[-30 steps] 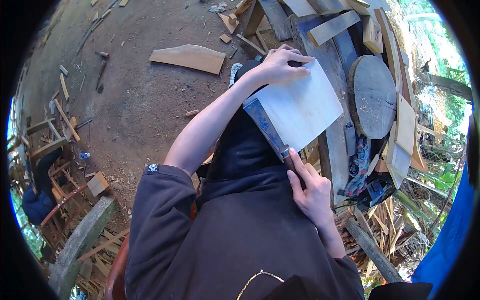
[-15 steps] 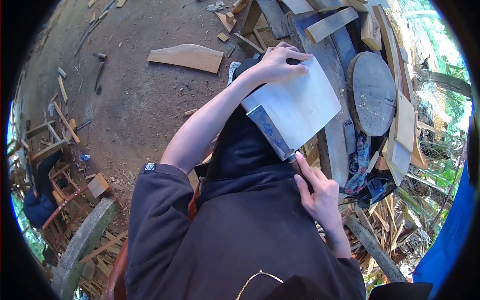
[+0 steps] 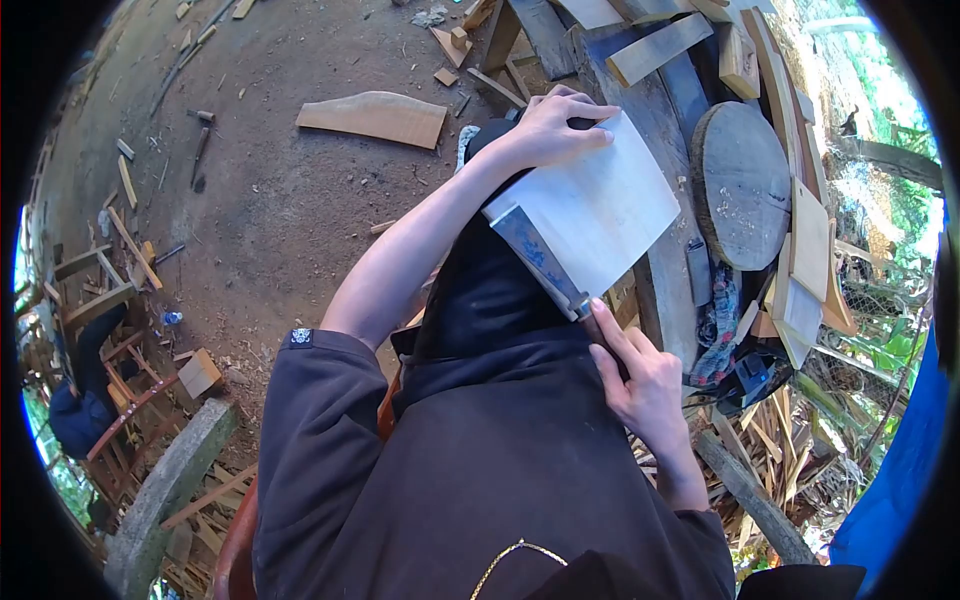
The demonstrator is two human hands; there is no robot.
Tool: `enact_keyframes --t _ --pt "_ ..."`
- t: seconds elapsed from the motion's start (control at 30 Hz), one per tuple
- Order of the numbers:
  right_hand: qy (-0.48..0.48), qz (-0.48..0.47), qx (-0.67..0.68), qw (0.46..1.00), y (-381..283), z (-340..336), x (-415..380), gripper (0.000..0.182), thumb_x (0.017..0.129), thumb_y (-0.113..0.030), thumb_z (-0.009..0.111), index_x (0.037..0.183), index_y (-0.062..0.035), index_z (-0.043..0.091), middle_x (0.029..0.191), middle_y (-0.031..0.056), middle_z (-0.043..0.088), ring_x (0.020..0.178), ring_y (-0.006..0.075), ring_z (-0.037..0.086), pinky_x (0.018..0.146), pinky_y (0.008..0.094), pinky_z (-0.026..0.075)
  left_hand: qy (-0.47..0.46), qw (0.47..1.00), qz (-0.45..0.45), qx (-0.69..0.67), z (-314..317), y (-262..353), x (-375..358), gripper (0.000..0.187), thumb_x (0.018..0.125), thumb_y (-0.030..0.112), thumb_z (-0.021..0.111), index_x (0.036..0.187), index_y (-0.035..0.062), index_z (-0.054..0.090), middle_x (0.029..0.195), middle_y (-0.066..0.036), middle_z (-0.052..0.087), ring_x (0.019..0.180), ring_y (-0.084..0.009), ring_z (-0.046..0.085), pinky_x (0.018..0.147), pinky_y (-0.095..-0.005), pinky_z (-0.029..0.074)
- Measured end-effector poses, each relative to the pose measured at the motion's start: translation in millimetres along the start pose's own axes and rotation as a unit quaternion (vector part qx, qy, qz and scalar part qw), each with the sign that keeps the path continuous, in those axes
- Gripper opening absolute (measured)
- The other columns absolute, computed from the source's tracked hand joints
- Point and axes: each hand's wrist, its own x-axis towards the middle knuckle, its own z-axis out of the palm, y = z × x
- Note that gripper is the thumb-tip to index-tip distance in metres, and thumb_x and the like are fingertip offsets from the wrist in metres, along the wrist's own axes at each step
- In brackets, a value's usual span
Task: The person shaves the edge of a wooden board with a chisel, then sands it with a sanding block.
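Note:
A pale, flat wooden board (image 3: 625, 205) lies tilted over my lap. My left hand (image 3: 560, 130) grips its far left corner, thumb on the face and fingers curled around the edge. In my right hand (image 3: 640, 375) is the handle of a broad-bladed knife (image 3: 540, 262), a cleaver-like blade with blue patches. My index finger stretches along the handle towards the blade. The blade lies along the board's near edge, overlapping it in this view.
A round wooden slab (image 3: 742, 187) and a small dark block (image 3: 698, 272) rest on the bench planks to the right. A curved board (image 3: 375, 117) lies on the dirt floor ahead. Wooden frames (image 3: 105, 300) stand at left; offcuts (image 3: 775, 460) pile up at lower right.
Almost nothing differs. The board, knife and both hands keep their places, with only a very slight shift of the blade and right hand.

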Motion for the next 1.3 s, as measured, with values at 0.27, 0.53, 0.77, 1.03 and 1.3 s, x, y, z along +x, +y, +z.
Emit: enact_keyframes --t 0.27,0.53,0.77,1.03,1.3 --pt "-0.047 0.024 -0.03 0.998 4 -21 -28 0.062 0.098 -0.018 0.078 0.158 -0.0229 0.061 0.077 0.005 0.058 0.057 0.0231 0.063 0.054 0.0379 0.05 -0.012 0.999 -0.006 0.036 -3 -1 8 0.07 0.097 0.054 0.074 0.16 0.0272 0.059 0.156 -0.021 0.058 0.158 -0.0363 0.037 0.131 -0.0561 0.026" --pt "-0.048 0.015 -0.037 0.998 4 -20 -24 0.063 0.098 -0.018 0.078 0.158 -0.0237 0.061 0.08 0.0047 0.058 0.057 0.0218 0.062 0.053 0.0371 0.049 -0.101 0.907 0.144 0.382 -14 57 24 0.066 0.104 0.057 0.062 0.16 0.0219 0.056 0.155 -0.021 0.054 0.153 -0.0369 0.042 0.126 -0.0558 0.033" --pt "-0.043 0.014 -0.023 0.999 7 -10 -21 0.063 0.098 -0.018 0.078 0.158 -0.0238 0.061 0.081 0.0049 0.059 0.057 0.0215 0.064 0.053 0.0371 0.05 -0.074 0.855 0.293 0.421 6 49 10 0.077 0.104 0.066 0.058 0.149 0.003 0.061 0.144 -0.013 0.062 0.141 -0.0259 0.053 0.118 -0.0453 0.039" --pt "-0.02 0.002 -0.016 1.0 16 7 -25 0.066 0.096 -0.019 0.079 0.159 -0.0241 0.06 0.08 0.0055 0.06 0.054 0.0213 0.062 0.051 0.0369 0.049 -0.06 0.849 0.285 0.44 12 46 13 0.078 0.105 0.07 0.055 0.154 0.01 0.06 0.14 -0.009 0.063 0.139 -0.0237 0.053 0.117 -0.0427 0.041" --pt "0.021 -0.003 -0.001 1.0 26 32 -31 0.066 0.095 -0.019 0.08 0.158 -0.0243 0.061 0.078 0.0043 0.059 0.053 0.0194 0.061 0.05 0.0362 0.049 -0.077 0.845 0.27 0.455 11 49 13 0.077 0.105 0.07 0.055 0.158 0.0137 0.057 0.147 -0.008 0.061 0.144 -0.0229 0.051 0.12 -0.0436 0.039"
